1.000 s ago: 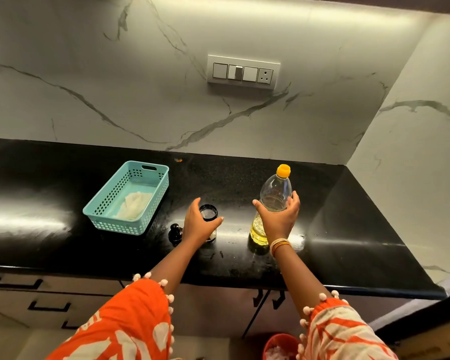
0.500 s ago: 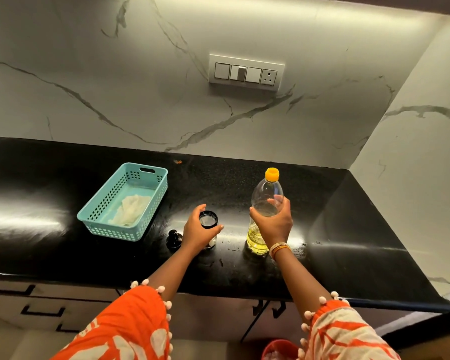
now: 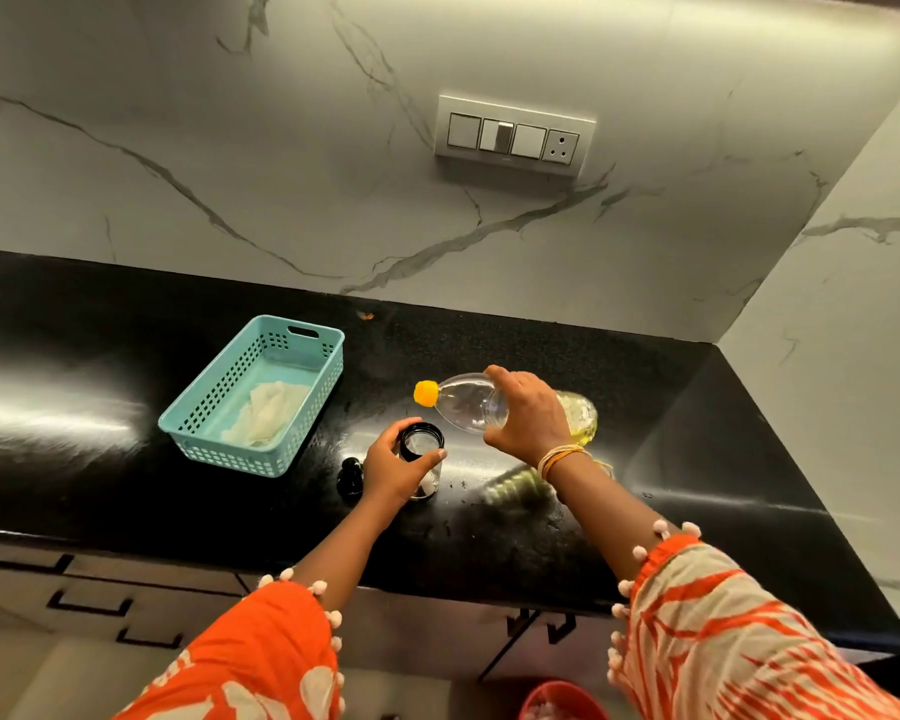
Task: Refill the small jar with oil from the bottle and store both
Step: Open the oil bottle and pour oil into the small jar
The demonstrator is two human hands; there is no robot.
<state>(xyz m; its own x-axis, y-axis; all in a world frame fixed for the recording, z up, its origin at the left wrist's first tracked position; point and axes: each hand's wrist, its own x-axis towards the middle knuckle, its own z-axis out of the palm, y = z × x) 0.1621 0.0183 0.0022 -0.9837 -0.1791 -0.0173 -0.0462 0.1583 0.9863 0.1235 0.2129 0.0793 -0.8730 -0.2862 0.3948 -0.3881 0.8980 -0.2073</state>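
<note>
A: Going left to right: the teal basket [image 3: 253,394] is sitting on the black tabletop [image 3: 74,459] with a white cloth [image 3: 268,413] in it. Just right of it, a small dark lid [image 3: 350,472] is lying beside your left hand [image 3: 393,472], which is wrapping around the small jar [image 3: 421,462] and steadying it upright, its mouth open.

B: And the bottle?

A: Your right hand [image 3: 528,415] is gripping the oil bottle [image 3: 468,407] around its middle, tipping it almost flat, neck aiming left, just above and behind the jar. The oil is pooling at the base end.

B: What could be going wrong?

A: The orange cap [image 3: 425,393] looks to be on, so I'm judging nothing pours until you're unscrewing it. Once it's open, the neck is sitting off the jar's mouth, so tilting further could be sending oil onto the tabletop or your fingers, and a sudden gush could be overfilling so small a jar.
</note>
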